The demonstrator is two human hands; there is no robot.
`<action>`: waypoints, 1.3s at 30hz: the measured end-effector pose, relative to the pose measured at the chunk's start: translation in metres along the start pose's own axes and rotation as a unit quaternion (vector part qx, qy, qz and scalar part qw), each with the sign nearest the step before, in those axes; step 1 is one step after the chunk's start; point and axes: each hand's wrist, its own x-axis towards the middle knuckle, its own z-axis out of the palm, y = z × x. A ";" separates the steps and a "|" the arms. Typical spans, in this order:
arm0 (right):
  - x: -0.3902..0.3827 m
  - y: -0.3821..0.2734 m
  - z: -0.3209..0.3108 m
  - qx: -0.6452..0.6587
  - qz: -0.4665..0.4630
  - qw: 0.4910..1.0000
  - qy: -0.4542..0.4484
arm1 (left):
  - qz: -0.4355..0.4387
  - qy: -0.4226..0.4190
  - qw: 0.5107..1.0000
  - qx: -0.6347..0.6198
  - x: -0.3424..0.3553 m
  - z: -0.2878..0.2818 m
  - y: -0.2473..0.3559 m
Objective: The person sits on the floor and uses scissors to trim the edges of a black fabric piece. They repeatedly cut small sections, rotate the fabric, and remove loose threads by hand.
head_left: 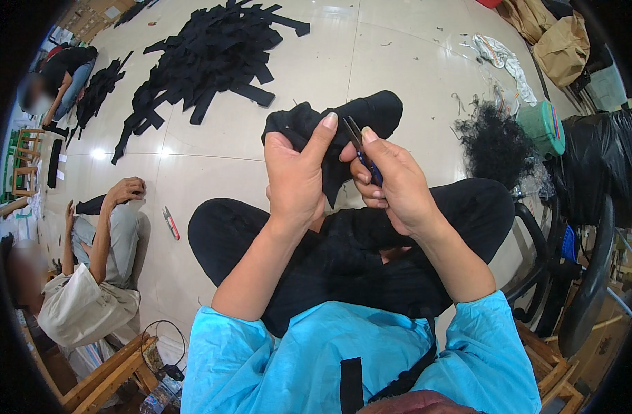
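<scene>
Out in front of my crossed legs, my left hand [293, 176] grips a black cloth piece [374, 109], its thumb pressed on top. The far end of the cloth stretches to the right, and a pointed part hangs down between my hands. My right hand [397, 181] is closed around dark blue thread snips [369, 164]. The snips' blades point up and left, slightly apart, close to the cloth beside my left thumb. Whether they touch it I cannot tell.
A big heap of black cloth strips [216, 58] lies ahead on the tiled floor. Red-handled snips [171, 223] rest left of my knee. To the right are a black thread tangle [494, 148], a green tub [540, 131] and a black bag [592, 152]. Two people sit or bend at left.
</scene>
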 end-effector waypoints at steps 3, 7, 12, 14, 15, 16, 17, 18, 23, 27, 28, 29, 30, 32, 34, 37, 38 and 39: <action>0.001 0.002 -0.002 -0.014 -0.015 1.000 0.002 | 0.003 -0.003 1.000 0.003 0.000 0.002 -0.002; -0.002 -0.001 0.000 -0.024 -0.008 1.000 0.005 | 0.016 0.007 1.000 0.004 -0.002 -0.001 0.001; -0.005 -0.006 0.001 -0.019 -0.018 1.000 0.007 | 0.020 0.028 0.999 0.043 0.000 -0.002 -0.003; -0.004 -0.006 0.002 -0.004 -0.019 1.000 -0.001 | 0.025 0.036 0.996 0.078 -0.001 -0.004 -0.006; -0.004 -0.006 0.001 -0.007 -0.015 1.000 0.002 | 0.030 0.038 0.994 0.095 -0.001 -0.005 -0.009; -0.003 -0.005 0.001 -0.008 -0.011 1.000 0.004 | 0.035 0.040 0.992 0.112 -0.002 -0.005 -0.009; -0.003 -0.005 0.001 -0.010 -0.007 1.000 0.007 | 0.045 0.037 0.993 0.102 -0.002 -0.003 -0.009; -0.003 -0.005 0.000 -0.013 -0.007 1.000 0.009 | 0.056 0.034 0.994 0.092 -0.003 0.000 -0.009; -0.003 -0.004 0.000 -0.034 -0.015 0.999 0.011 | 0.054 0.028 0.996 0.064 -0.007 0.006 -0.005; -0.003 -0.004 0.002 -0.023 -0.008 1.000 0.017 | 0.049 0.018 0.997 0.061 -0.006 0.004 -0.006; -0.003 -0.003 0.002 -0.019 -0.006 1.000 0.017 | 0.053 0.018 0.997 0.060 -0.006 0.004 -0.007; -0.003 -0.003 0.002 -0.015 -0.004 1.000 0.017 | 0.055 0.024 0.996 0.066 -0.006 0.004 -0.008; -0.003 -0.002 0.002 -0.016 -0.008 1.000 0.015 | 0.057 0.031 0.995 0.073 -0.006 0.003 -0.009; -0.003 -0.002 0.002 -0.018 -0.016 1.000 0.013 | 0.054 0.032 0.996 0.065 -0.007 0.007 -0.006; -0.002 -0.002 0.002 -0.002 -0.010 1.000 0.011 | 0.043 0.022 0.998 0.038 -0.010 0.012 0.000; -0.001 -0.002 0.003 0.011 -0.007 1.000 0.013 | 0.043 0.024 0.998 0.040 -0.008 0.011 -0.002; 0.000 -0.002 0.003 0.013 -0.007 1.000 0.014 | 0.038 0.022 0.999 0.032 -0.009 0.012 -0.001; 0.000 -0.002 0.003 0.013 -0.002 1.000 0.015 | 0.033 0.021 0.999 0.025 -0.010 0.013 0.001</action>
